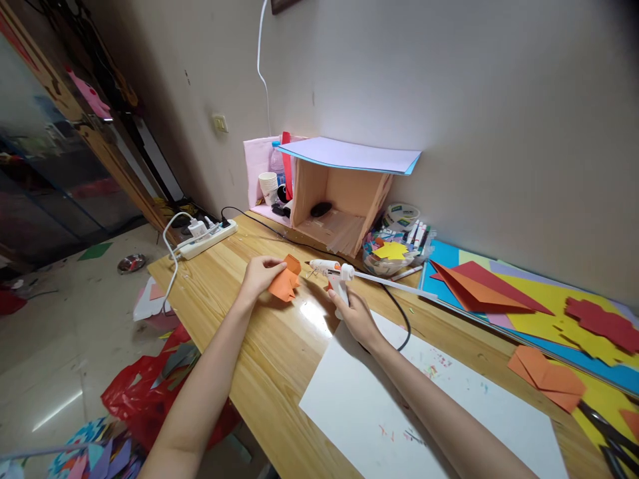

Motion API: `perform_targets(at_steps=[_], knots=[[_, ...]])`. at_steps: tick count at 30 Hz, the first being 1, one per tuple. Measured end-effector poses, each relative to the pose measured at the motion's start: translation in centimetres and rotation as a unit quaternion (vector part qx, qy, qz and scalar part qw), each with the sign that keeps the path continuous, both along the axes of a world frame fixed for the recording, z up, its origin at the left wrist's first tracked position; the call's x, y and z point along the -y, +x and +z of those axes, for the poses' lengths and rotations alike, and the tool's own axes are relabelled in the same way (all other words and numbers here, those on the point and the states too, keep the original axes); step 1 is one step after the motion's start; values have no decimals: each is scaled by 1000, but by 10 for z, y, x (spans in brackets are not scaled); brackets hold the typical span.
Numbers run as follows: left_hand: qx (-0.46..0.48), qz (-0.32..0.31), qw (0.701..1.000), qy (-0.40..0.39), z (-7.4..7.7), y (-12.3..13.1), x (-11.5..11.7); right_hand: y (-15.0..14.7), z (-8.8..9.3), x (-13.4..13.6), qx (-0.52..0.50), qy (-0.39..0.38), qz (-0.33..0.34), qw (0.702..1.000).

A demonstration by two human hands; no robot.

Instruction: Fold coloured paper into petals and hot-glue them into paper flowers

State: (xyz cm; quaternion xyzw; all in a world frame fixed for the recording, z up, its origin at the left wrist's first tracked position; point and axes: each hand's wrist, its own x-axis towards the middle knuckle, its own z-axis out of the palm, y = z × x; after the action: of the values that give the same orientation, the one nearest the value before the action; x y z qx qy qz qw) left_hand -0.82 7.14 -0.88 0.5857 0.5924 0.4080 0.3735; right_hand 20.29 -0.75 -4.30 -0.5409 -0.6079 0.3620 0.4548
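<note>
My left hand pinches a folded piece of orange paper above the wooden table, near its middle. In my right hand is a white hot glue gun, its handle wrapped by my fingers. The gun's nozzle points left toward the orange paper, with a gap between them. A long white glue stick juts out of the gun's back to the right. From the grip a black cord loops down. Below my right forearm lies a white sheet with small coloured scraps on it.
A cardboard box stands against the wall beside a tub of markers. Coloured paper sheets and black scissors lie at right. A power strip sits at the table's left edge. A red plastic bag is on the floor.
</note>
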Motion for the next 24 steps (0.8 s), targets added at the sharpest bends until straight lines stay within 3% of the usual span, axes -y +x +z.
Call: perform_targets(at_steps=[3,6,8,13,17,21,23,24], knots=[[111,-57,988,-93,10,2,5,-3,-3,-26,-6,-2,7,1000],[210,-139,951,-181,16,8,13,-9,-2,-57,31,40,42,998],[235,-176,935,-201,16,15,18,-14,0,-73,96,88,71,989],[253,-219,921,-201,7,34,26,-23,1,-92,135,101,68,983],[255,-184,931,-186,3,43,31,-16,5,-83,139,97,74,983],[259,-158,938,-170,5,48,36,10,12,-48,119,102,74,985],[261,-154,938,-170,5,51,38,25,13,-27,13,67,5,998],[261,-154,938,-170,4,53,39,30,13,-17,-49,35,9,998]])
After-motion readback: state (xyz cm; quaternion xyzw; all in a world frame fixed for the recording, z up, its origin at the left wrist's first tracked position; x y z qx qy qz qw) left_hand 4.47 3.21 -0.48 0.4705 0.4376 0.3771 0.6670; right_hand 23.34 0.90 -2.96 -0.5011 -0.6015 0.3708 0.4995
